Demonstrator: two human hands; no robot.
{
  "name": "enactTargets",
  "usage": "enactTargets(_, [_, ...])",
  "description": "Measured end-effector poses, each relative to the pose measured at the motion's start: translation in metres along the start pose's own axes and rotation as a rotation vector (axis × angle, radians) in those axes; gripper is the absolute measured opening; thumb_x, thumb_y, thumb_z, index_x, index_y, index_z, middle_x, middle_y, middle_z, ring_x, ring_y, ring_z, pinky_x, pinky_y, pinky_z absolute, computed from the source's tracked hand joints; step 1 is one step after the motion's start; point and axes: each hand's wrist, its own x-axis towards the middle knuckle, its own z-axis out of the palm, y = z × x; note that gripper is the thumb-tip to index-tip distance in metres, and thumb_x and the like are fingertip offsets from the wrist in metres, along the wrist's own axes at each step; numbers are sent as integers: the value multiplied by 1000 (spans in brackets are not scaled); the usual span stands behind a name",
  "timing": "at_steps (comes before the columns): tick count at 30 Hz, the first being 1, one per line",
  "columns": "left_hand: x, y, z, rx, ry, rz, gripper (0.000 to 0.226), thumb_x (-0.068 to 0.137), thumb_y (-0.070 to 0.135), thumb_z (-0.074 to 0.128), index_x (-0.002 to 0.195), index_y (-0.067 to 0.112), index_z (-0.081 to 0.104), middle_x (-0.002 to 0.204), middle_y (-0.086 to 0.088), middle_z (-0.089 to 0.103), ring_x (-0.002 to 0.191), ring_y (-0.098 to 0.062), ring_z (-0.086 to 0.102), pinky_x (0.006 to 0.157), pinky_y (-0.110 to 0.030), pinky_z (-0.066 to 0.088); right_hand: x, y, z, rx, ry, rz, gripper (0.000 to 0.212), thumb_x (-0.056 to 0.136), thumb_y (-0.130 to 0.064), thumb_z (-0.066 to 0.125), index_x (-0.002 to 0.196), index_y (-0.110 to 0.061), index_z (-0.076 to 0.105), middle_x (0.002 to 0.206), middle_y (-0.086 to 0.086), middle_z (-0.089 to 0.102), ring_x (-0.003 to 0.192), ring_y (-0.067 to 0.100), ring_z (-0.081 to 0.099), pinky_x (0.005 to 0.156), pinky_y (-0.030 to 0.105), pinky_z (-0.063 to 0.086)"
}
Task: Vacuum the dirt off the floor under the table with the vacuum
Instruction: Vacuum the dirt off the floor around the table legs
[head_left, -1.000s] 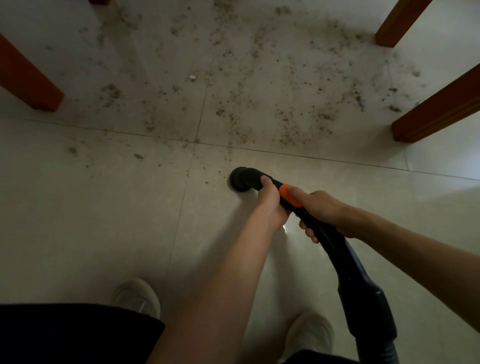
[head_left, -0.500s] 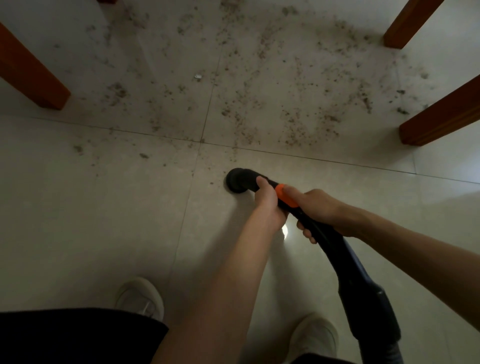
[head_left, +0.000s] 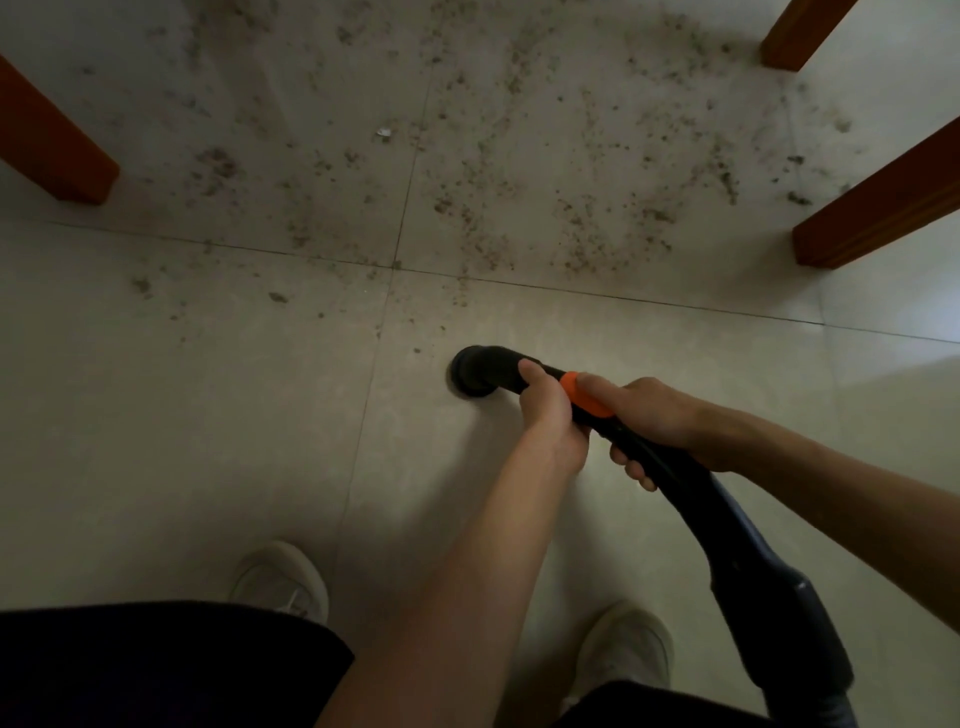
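Note:
A black vacuum (head_left: 691, 493) with an orange band lies low over the pale tiled floor (head_left: 182, 415). Its round nozzle (head_left: 475, 371) points down at the tile just short of a grout line. My left hand (head_left: 550, 415) grips the tube right behind the nozzle bend. My right hand (head_left: 654, 421) grips the handle behind the orange band, with the forefinger laid along it. Brown dirt (head_left: 545, 197) is scattered over the tiles beyond the nozzle, between the table legs.
Reddish wooden table legs stand at the left (head_left: 52, 150), the upper right (head_left: 795, 31) and the right (head_left: 883, 208). A small white scrap (head_left: 383, 133) lies in the dirt. My two light shoes (head_left: 283, 582) (head_left: 623, 649) stand on the tiles below my arms.
The nozzle has slid a little to the left along the floor with both hands still holding the vacuum. The view has shifted slightly, so the legs and dirt sit a bit lower in frame.

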Motion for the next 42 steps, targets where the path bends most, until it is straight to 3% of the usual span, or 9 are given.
enactTargets(3, [-5, -10, -3, -63, 68, 31, 58, 99, 50, 29, 131, 4, 44, 94, -11, 59, 76, -21, 59, 67, -29, 51, -4, 0, -4, -37, -95, 45, 57, 93, -59, 39, 83, -4, 51, 55, 6, 52, 40, 15, 48, 41, 23, 43])
enactTargets(7, [-9, -13, -3, -83, 67, 16, 57, 99, 49, 30, 130, 4, 45, 94, -11, 60, 79, -24, 60, 81, -34, 52, -7, 0, -8, -48, -143, 57, 55, 94, -58, 39, 80, -6, 48, 55, 4, 50, 41, 14, 47, 41, 22, 42])
enactTargets(15, [-2, 28, 2, -33, -18, 2, 66, 95, 56, 33, 132, 3, 47, 114, -16, 61, 88, -26, 61, 77, -34, 51, 3, -19, 8, 33, 80, -97, 61, 94, -55, 42, 97, 5, 55, 59, 10, 53, 36, 15, 49, 39, 23, 43])
enactTargets(18, [2, 35, 0, -46, -17, 26, 67, 95, 58, 32, 134, 5, 45, 117, -16, 60, 84, -25, 61, 72, -34, 51, 9, -26, 11, 27, 83, -116, 62, 95, -55, 40, 98, 5, 55, 60, 10, 54, 37, 15, 50, 39, 23, 44])
enactTargets(20, [6, 34, -7, -39, 18, 67, 68, 96, 58, 28, 134, 4, 45, 118, -16, 60, 90, -25, 60, 79, -34, 51, 11, -29, 16, 5, 45, -113, 62, 95, -57, 39, 96, 3, 55, 60, 10, 55, 38, 15, 51, 40, 23, 45])
enactTargets(26, [9, 39, -24, -41, 96, 112, 67, 97, 56, 24, 128, 2, 49, 105, -14, 61, 90, -25, 59, 81, -34, 48, 18, -38, 30, -15, -9, -136, 62, 94, -59, 41, 92, 1, 56, 57, 9, 55, 38, 16, 52, 40, 23, 45])
enactTargets(34, [6, 59, 6, 49, -85, 39, 69, 95, 58, 30, 131, 1, 47, 94, -16, 64, 81, -23, 62, 67, -34, 49, 22, -40, 13, 41, 224, -137, 61, 93, -55, 42, 93, 3, 59, 63, 10, 60, 43, 18, 55, 40, 22, 46])
enactTargets(37, [4, 61, 9, 60, -96, 29, 66, 96, 56, 31, 131, 1, 47, 90, -16, 62, 78, -24, 61, 69, -35, 49, 23, -40, 9, 46, 223, -125, 61, 93, -56, 42, 95, 2, 59, 63, 10, 60, 44, 18, 55, 41, 22, 46])
enactTargets(42, [6, 65, -12, -50, -64, 38, 68, 97, 55, 31, 133, -1, 43, 102, -19, 61, 100, -25, 60, 80, -35, 46, 28, -48, 25, 20, 111, -152, 62, 93, -57, 42, 98, 2, 58, 64, 11, 59, 43, 18, 55, 43, 25, 47])
